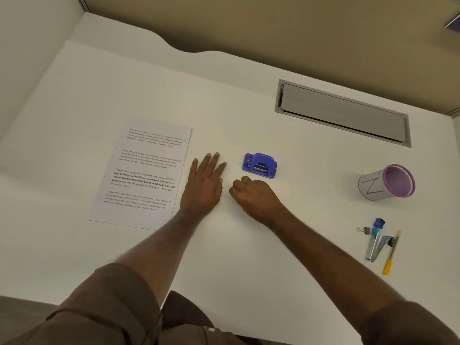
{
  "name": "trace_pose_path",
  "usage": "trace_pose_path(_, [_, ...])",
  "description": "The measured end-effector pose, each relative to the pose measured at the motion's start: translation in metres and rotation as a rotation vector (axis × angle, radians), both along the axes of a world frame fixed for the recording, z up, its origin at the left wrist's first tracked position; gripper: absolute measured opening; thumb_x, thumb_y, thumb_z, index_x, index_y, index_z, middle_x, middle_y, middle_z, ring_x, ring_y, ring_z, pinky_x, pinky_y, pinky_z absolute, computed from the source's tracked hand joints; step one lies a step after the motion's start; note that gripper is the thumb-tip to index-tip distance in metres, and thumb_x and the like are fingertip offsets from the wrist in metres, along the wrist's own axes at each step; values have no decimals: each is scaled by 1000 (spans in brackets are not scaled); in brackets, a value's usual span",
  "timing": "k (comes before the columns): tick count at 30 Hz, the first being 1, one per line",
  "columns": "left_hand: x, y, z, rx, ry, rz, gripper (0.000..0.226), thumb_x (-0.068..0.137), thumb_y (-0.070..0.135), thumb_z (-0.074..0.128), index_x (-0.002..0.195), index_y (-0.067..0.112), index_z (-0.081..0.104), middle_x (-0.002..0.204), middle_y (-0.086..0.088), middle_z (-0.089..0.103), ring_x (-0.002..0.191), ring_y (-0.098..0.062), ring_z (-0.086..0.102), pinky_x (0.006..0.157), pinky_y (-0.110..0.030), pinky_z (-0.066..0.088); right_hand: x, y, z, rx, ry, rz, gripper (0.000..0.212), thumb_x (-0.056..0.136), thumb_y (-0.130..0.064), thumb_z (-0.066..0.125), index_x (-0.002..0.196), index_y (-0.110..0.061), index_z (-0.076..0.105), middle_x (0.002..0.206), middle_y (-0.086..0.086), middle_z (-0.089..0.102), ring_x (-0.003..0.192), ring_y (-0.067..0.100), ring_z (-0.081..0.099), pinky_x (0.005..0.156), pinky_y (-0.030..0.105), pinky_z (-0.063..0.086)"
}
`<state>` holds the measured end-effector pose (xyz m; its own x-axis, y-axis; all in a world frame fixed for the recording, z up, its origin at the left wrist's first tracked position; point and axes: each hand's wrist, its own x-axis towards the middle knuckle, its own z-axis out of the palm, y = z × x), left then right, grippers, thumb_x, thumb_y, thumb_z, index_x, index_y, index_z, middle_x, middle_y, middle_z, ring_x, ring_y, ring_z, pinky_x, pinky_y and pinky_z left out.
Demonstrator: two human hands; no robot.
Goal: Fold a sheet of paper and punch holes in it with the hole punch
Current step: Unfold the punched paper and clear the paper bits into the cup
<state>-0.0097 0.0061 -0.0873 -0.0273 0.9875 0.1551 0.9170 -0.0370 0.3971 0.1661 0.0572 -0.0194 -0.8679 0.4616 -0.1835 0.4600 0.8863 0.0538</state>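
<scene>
A person leans over a white desk (249, 257) with both forearms stretched out across it, brown sleeves (119, 302) pushed up above the elbows. The left hand (204, 185) lies palm down on the bare surface, fingers straight and slightly spread, its grip fully open and holding nothing. It rests just beside the right edge of the sheet of paper (142, 173), near it but not on it. The sheet lies flat and unfolded, printed side up, with four blocks of text; two small marks show along its left margin.

The right hand (256, 195) sits just to the right of the left one, fingers curled under into a loose fist with the knuckles facing the far side; its grip is closed on nothing that I can see. Just beyond it stands the blue hole punch (260, 165), close to the knuckles but apart from them.

Off to the right, a grey pen cup (383, 183) with a purple rim lies tipped on its side. Nearer the desk's front edge sit a binder clip (364, 230), a small blue sharpener (379, 223), a metal stapler (375, 245) and a yellow-handled tool (390, 255). A long grey cable hatch (343, 113) is set into the desk at the back.
</scene>
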Motion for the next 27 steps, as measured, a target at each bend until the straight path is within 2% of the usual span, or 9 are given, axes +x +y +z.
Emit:
trace_pose_path(10, [1, -1, 6, -47, -17, 2, 52, 102, 26, 30, 148, 12, 50, 163, -10, 36, 153, -31, 29, 125, -56, 19, -8, 2, -7, -42, -29, -100, 12, 84, -7, 62, 95, -1, 64, 83, 15, 62, 72, 30, 58, 48, 37, 47])
trace_pose_path(12, [0, -1, 7, -48, -17, 2, 52, 101, 26, 30, 148, 12, 51, 163, -11, 36, 153, -31, 30, 125, -56, 20, -10, 5, -9, -109, -12, -191, 14, 86, -9, 57, 97, -2, 61, 89, 16, 61, 77, 32, 58, 53, 39, 45])
trace_pose_path(14, [1, -2, 7, -40, -17, 6, 52, 101, 25, 31, 147, 12, 51, 163, -10, 37, 152, -30, 31, 125, -56, 20, -6, 9, -12, -222, 26, -402, 10, 89, -15, 51, 93, -9, 58, 89, 10, 60, 79, 27, 57, 60, 38, 43])
trace_pose_path(15, [1, -1, 7, -36, -17, 8, 51, 102, 25, 32, 147, 13, 51, 163, -10, 37, 152, -30, 31, 125, -55, 20, -1, 10, -13, -303, 97, -533, 6, 87, -18, 51, 85, -15, 56, 82, 2, 58, 73, 22, 55, 61, 36, 43])
trace_pose_path(17, [2, -1, 6, -34, -12, 9, 50, 102, 24, 33, 148, 13, 51, 163, -10, 36, 153, -30, 30, 125, -55, 18, 17, 10, -10, -452, 367, -809, 16, 80, -21, 56, 67, -26, 49, 65, -9, 52, 59, 9, 48, 56, 28, 38])
trace_pose_path(19, [1, 0, 6, -40, -4, 11, 50, 102, 23, 34, 148, 13, 50, 163, -10, 35, 153, -30, 29, 126, -55, 17, 40, 12, 0, -537, 581, -1002, 15, 76, -18, 64, 64, -24, 58, 60, -11, 57, 56, 6, 50, 55, 24, 41])
trace_pose_path(21, [1, 0, 6, -56, 1, 10, 50, 101, 22, 35, 148, 12, 49, 164, -10, 34, 154, -30, 28, 126, -54, 16, 64, 19, 16, -595, 675, -1110, 11, 78, -12, 67, 68, -19, 66, 62, -5, 62, 56, 13, 55, 53, 26, 47])
trace_pose_path(23, [2, -1, 7, -60, 4, 12, 50, 101, 21, 37, 149, 12, 49, 164, -10, 33, 154, -30, 27, 126, -54, 15, 90, 30, 33, -652, 769, -1190, 18, 81, -6, 65, 69, -19, 67, 64, 5, 64, 55, 18, 58, 45, 26, 45])
trace_pose_path(27, [1, -2, 7, -53, 3, 17, 50, 101, 20, 37, 149, 11, 49, 164, -10, 34, 154, -31, 28, 126, -55, 16, 158, 59, 75, -507, 933, -1287, 20, 84, -2, 61, 72, -16, 69, 68, 8, 64, 48, 4, 60, 36, 18, 42])
